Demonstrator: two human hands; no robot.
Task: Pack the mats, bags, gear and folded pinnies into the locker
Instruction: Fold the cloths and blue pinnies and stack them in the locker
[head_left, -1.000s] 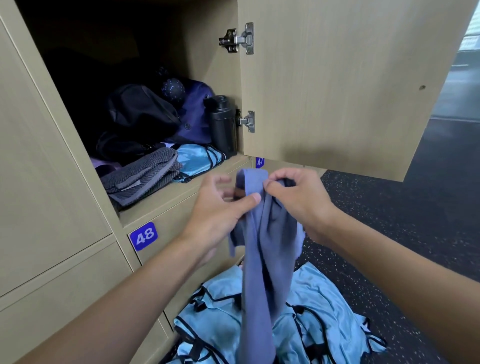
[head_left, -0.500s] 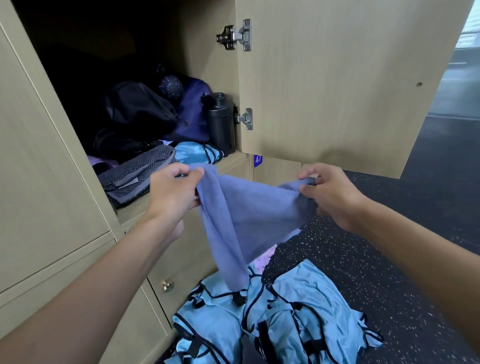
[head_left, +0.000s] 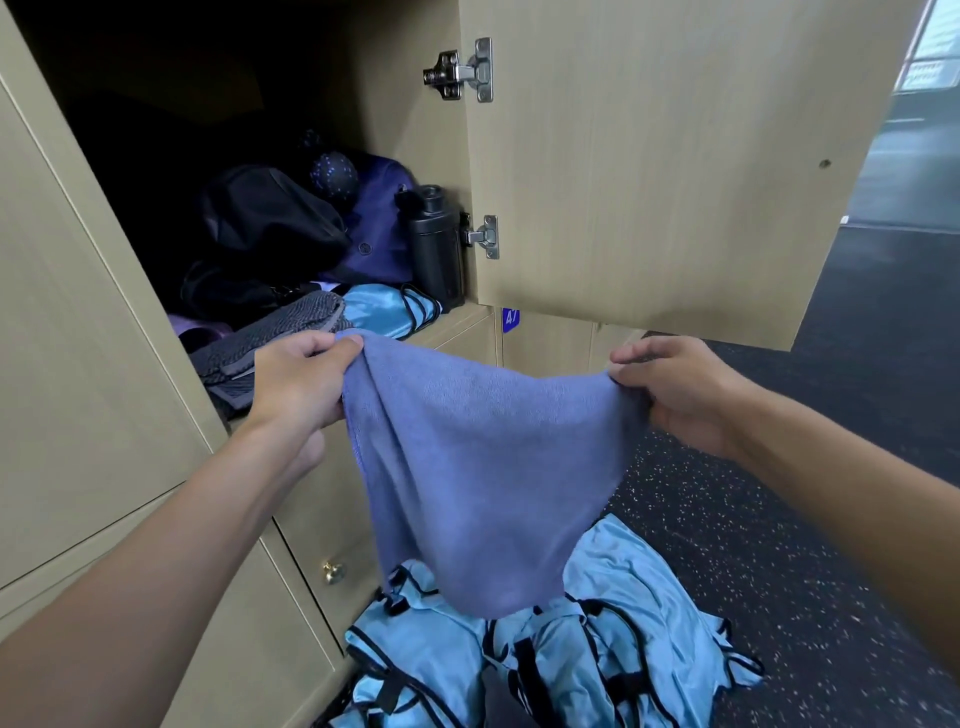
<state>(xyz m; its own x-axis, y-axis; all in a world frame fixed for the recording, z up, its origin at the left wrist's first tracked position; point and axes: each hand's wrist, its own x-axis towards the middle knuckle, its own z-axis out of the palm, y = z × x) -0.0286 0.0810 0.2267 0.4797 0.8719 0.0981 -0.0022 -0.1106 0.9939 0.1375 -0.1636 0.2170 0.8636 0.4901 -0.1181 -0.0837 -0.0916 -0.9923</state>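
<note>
A purple-blue cloth (head_left: 483, 467) hangs spread between my hands in front of the open locker (head_left: 395, 156). My left hand (head_left: 298, 384) pinches its left top corner and my right hand (head_left: 675, 389) pinches the right one. Inside the locker lie a black bag (head_left: 270, 218), a purple bag (head_left: 379, 234), a black bottle (head_left: 436, 244), a folded grey towel (head_left: 270, 348) and a folded light-blue pinny (head_left: 384, 312). Several loose light-blue pinnies (head_left: 597, 654) lie heaped on the floor below the cloth.
The locker door (head_left: 675, 156) stands open to the right, above my right hand. Closed lockers with a brass knob (head_left: 332, 571) are below and to the left. Dark speckled floor (head_left: 805, 519) stretches to the right.
My hands have moved apart, stretching the bunched cloth out wide between them. The cloth now hangs flat instead of in a narrow strip.
</note>
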